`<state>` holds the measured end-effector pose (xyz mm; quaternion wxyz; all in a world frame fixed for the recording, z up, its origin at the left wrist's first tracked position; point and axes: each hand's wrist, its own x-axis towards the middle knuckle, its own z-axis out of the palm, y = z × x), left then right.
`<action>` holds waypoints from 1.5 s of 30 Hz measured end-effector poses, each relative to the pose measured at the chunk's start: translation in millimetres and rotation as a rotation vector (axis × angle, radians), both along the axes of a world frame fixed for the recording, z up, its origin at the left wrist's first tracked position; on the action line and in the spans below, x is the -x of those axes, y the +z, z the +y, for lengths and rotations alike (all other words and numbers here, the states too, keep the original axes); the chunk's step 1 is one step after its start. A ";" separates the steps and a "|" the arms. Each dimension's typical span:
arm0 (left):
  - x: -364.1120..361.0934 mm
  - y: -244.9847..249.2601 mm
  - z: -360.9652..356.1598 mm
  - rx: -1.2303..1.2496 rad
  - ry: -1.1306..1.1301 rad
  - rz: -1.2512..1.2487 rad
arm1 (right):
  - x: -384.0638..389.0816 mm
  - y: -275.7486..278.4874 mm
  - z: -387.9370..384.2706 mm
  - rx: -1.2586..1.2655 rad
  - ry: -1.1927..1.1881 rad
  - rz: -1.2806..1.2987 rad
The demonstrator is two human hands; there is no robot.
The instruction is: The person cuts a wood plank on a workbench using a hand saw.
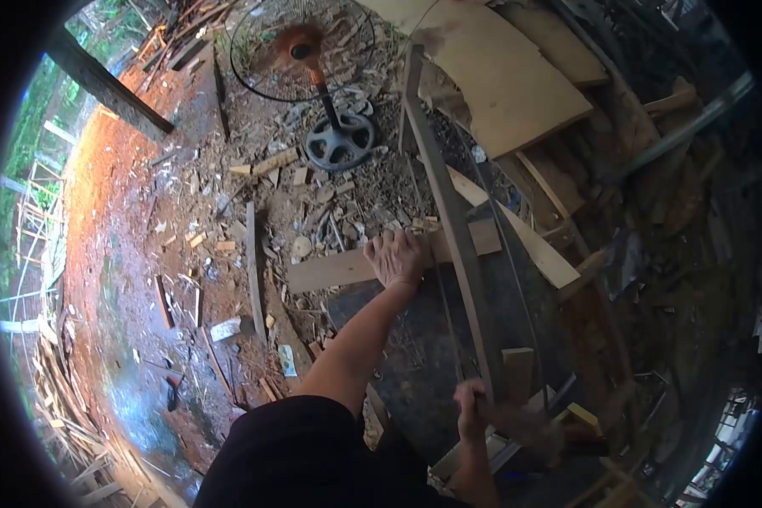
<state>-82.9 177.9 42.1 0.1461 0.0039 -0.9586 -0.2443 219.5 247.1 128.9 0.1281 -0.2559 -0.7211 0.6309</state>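
Note:
My left hand [394,256] bears down on a flat wooden board [330,269], its fingers bent together over the far edge. The board lies across a dark work surface [406,330]. My right hand [472,406] is closed round the lower end of a long wooden saw frame [453,216], which slants up and away past the board. A thin blade-like strip runs beside the frame and meets the board to the right of my left hand. Part of my right hand is blurred.
A standing fan [340,141] is beyond the board. Large plywood sheets [516,93] lie at the upper right, with a pale offcut [533,245] below them. Wood scraps and chips litter the ground. A post [110,85] leans at the upper left.

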 end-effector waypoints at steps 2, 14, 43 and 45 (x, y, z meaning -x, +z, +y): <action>0.5 -0.8 -0.1 0.010 0.010 -0.026 | -10.9 -12.1 3.7 -0.045 0.027 0.035; 5.4 -2.9 -2.2 -0.020 0.041 -0.069 | -7.2 -5.5 10.6 -0.232 0.114 0.075; 5.3 -4.9 -2.0 -0.021 0.024 -0.082 | 11.0 31.3 -6.9 -0.196 0.063 -0.068; 5.8 4.4 -3.7 -0.031 0.012 -0.094 | 28.4 11.0 -6.4 -0.200 0.023 -0.025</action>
